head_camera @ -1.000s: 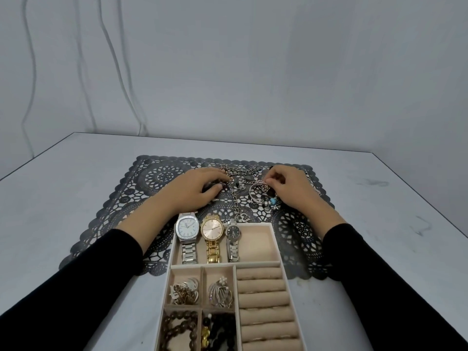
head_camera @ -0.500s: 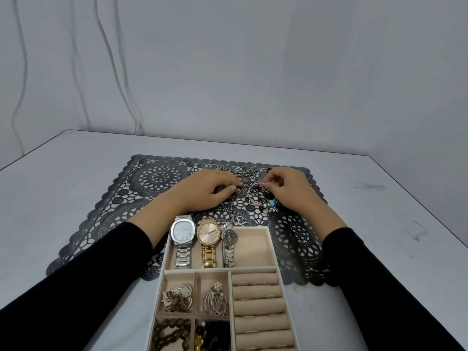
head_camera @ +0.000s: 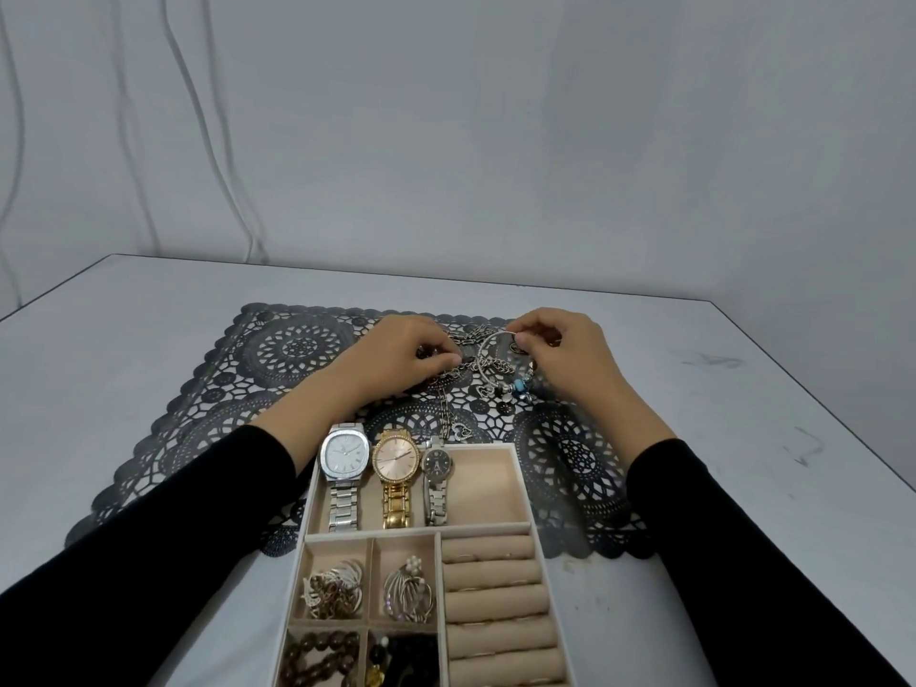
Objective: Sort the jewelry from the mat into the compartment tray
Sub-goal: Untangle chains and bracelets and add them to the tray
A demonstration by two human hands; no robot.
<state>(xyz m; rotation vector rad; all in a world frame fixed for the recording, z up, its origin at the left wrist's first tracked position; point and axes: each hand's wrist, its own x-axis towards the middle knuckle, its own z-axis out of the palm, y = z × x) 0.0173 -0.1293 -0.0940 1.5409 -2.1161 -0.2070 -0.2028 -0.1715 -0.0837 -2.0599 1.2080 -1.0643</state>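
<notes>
Silver charm bracelet [head_camera: 519,386], pinched at its top by the right hand [head_camera: 565,354], seems snagged on chains [head_camera: 446,414] just below that pinch; lift slowly while the left hand [head_camera: 396,359] grips them against the mat [head_camera: 223,389]

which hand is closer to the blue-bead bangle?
Right. The right hand pinches the bangle at its far rim. The left hand sits just left of it, fingers curled on the chains.

The right hand [head_camera: 570,359] pinches the charm bangle [head_camera: 480,361] at its top rim; the blue bead [head_camera: 519,386] sits below the pinch, and just left of it the left hand [head_camera: 396,364] grips chains [head_camera: 468,339]
</notes>
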